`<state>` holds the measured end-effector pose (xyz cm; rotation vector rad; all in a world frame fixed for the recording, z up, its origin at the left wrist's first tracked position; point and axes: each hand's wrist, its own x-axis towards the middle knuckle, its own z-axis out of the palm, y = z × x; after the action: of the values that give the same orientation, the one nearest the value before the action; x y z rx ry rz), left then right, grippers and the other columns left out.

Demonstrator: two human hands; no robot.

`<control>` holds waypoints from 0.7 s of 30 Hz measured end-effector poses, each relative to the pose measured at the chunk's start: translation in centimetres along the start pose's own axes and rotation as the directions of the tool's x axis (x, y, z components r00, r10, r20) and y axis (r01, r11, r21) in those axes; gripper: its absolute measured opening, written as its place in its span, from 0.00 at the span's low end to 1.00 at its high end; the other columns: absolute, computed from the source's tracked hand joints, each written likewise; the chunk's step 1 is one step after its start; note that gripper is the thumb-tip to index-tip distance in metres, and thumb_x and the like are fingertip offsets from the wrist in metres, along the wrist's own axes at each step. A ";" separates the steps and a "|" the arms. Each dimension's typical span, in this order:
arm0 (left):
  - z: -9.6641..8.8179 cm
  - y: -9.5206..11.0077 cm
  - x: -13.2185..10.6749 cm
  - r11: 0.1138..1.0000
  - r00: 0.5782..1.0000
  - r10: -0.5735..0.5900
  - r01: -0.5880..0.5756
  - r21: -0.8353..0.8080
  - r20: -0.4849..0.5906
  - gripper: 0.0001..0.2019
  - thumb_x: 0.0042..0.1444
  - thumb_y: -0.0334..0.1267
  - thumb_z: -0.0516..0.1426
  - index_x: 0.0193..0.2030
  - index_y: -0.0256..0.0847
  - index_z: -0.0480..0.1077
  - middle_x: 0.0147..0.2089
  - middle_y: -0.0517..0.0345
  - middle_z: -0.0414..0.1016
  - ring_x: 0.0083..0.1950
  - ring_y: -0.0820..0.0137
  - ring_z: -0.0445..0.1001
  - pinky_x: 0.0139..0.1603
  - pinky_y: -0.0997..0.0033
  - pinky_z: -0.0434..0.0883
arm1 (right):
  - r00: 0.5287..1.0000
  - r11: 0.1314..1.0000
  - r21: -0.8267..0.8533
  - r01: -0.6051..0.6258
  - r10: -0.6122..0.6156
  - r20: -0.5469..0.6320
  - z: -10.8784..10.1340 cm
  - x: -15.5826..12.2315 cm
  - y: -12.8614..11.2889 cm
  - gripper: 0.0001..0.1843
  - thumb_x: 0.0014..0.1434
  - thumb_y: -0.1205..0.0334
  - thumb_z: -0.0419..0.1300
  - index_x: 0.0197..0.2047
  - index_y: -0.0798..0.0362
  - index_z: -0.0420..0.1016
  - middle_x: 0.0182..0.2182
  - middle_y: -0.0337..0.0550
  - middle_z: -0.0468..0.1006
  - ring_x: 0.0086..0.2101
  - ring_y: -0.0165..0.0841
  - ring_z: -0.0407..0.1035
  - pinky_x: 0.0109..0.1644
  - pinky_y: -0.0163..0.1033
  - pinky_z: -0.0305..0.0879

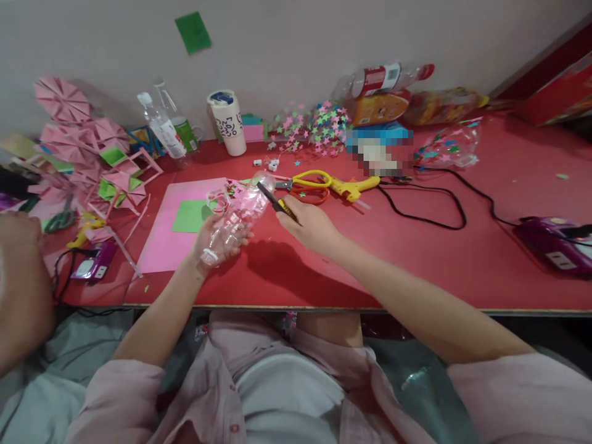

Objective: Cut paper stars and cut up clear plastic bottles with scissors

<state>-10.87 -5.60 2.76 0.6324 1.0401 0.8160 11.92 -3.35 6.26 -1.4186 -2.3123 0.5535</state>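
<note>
My left hand (213, 239) is wrapped around a clear plastic bottle (238, 216), held tilted over the red table (416, 259) with its neck toward me. My right hand (311, 227) grips a yellow and black utility knife (276, 202); its tip rests against the far end of the bottle. Under the bottle lie a pink paper sheet (171, 234) and a green square of paper (189, 217).
Yellow-handled scissors (309, 180), a yellow glue gun (354, 187) with a black cord (435, 209), a white cup (228, 123), bottles (161, 129), paper stars (314, 126) and pink folded paper shapes (87, 154) fill the back. A purple power strip (555, 243) sits at right. Another person's arm (21, 290) is at the left.
</note>
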 end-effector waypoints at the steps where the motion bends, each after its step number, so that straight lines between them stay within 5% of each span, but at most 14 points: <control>1: 0.0 -0.1 0.0 1.000 1.000 -0.007 0.007 -0.004 -0.008 0.27 0.52 0.55 0.48 0.47 0.34 0.72 0.36 0.43 0.79 0.30 0.67 0.75 0.20 0.72 0.67 | 0.999 1.000 -0.003 0.015 -0.015 -0.035 0.1 0.0 0.1 0.15 0.64 0.59 0.45 0.46 0.56 0.67 0.33 0.46 0.74 0.31 0.34 0.66 0.30 0.36 0.50; 7: 0.2 0.1 0.2 0.995 0.999 -0.005 0.001 0.097 0.036 0.26 0.48 0.56 0.50 0.44 0.36 0.71 0.38 0.42 0.79 0.30 0.66 0.75 0.21 0.72 0.65 | 0.998 0.998 -0.032 0.059 -0.060 -0.019 0.7 0.2 0.6 0.17 0.65 0.57 0.45 0.50 0.56 0.65 0.37 0.50 0.76 0.34 0.37 0.68 0.33 0.37 0.53; 11: 0.4 0.8 0.4 0.991 0.995 0.040 -0.051 0.124 0.093 0.28 0.47 0.54 0.49 0.48 0.35 0.70 0.40 0.40 0.79 0.30 0.64 0.75 0.19 0.71 0.63 | 0.997 0.978 0.204 0.039 -0.023 -0.076 1.0 0.5 1.0 0.13 0.62 0.56 0.49 0.44 0.55 0.65 0.32 0.45 0.75 0.30 0.34 0.67 0.33 0.36 0.57; 16: 1.8 2.5 1.1 0.958 0.969 0.231 -0.243 0.155 0.091 0.32 0.49 0.54 0.49 0.55 0.33 0.66 0.44 0.39 0.78 0.37 0.60 0.78 0.23 0.69 0.68 | 0.984 0.680 0.730 0.066 0.077 -0.160 0.6 1.4 3.0 0.10 0.59 0.54 0.52 0.38 0.52 0.63 0.27 0.36 0.71 0.24 0.27 0.65 0.30 0.33 0.63; 18: 2.6 3.3 1.6 0.930 0.944 0.319 -0.329 0.161 0.089 0.32 0.50 0.54 0.49 0.57 0.34 0.64 0.47 0.40 0.77 0.42 0.58 0.78 0.29 0.65 0.72 | 0.968 0.601 0.797 0.060 0.159 -0.193 0.3 1.5 4.0 0.12 0.56 0.52 0.56 0.34 0.52 0.64 0.25 0.34 0.69 0.23 0.25 0.64 0.28 0.31 0.62; 21: 3.3 3.9 2.8 0.890 0.905 0.415 -0.425 0.169 0.089 0.32 0.51 0.54 0.50 0.59 0.37 0.62 0.51 0.42 0.76 0.48 0.56 0.77 0.37 0.60 0.75 | 0.940 0.538 0.835 -0.115 0.332 -0.085 0.0 1.4 5.3 0.20 0.57 0.44 0.54 0.26 0.52 0.63 0.16 0.31 0.62 0.15 0.23 0.56 0.18 0.30 0.54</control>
<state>-8.17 -1.40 5.66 1.0576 0.9505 1.0804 15.36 0.13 3.72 -1.1790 -1.3157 1.2665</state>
